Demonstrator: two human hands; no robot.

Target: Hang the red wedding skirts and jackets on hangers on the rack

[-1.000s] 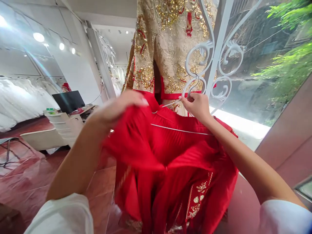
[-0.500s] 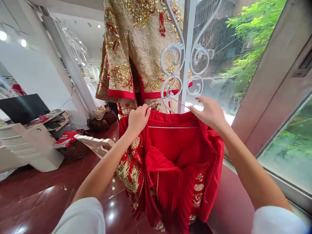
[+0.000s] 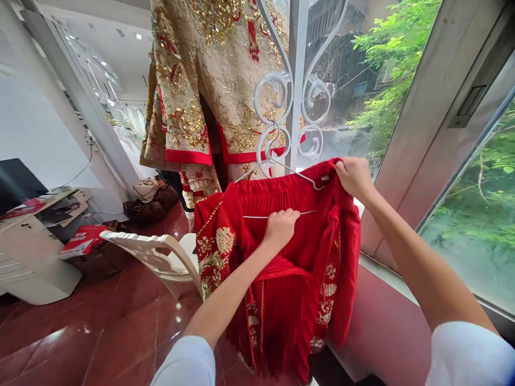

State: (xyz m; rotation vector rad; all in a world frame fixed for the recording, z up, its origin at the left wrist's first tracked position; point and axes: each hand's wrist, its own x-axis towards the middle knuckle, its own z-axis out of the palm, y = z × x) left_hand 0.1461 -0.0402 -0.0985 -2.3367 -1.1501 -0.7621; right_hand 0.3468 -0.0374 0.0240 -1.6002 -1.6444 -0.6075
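Observation:
A red jacket with gold embroidery hangs in front of me, with pleated red cloth inside it. Its thin wire hanger hooks onto white metal scrollwork. My left hand is closed around the hanger's lower bar, inside the garment's opening. At the upper right, my right hand pinches the jacket's shoulder edge and holds it up, beside the bare right end of the hanger. The fingertips of my right hand are partly hidden by the cloth.
Behind hangs a beige jacket with gold beadwork and red hems. A white chair stands left of the red jacket. Farther left are a white desk and bags. A metal-framed window borders the right.
My left hand has left the hanger's upper left arm and moved down to the lower bar. My right hand has taken hold of the jacket's shoulder and lifted it. The view has shifted right.

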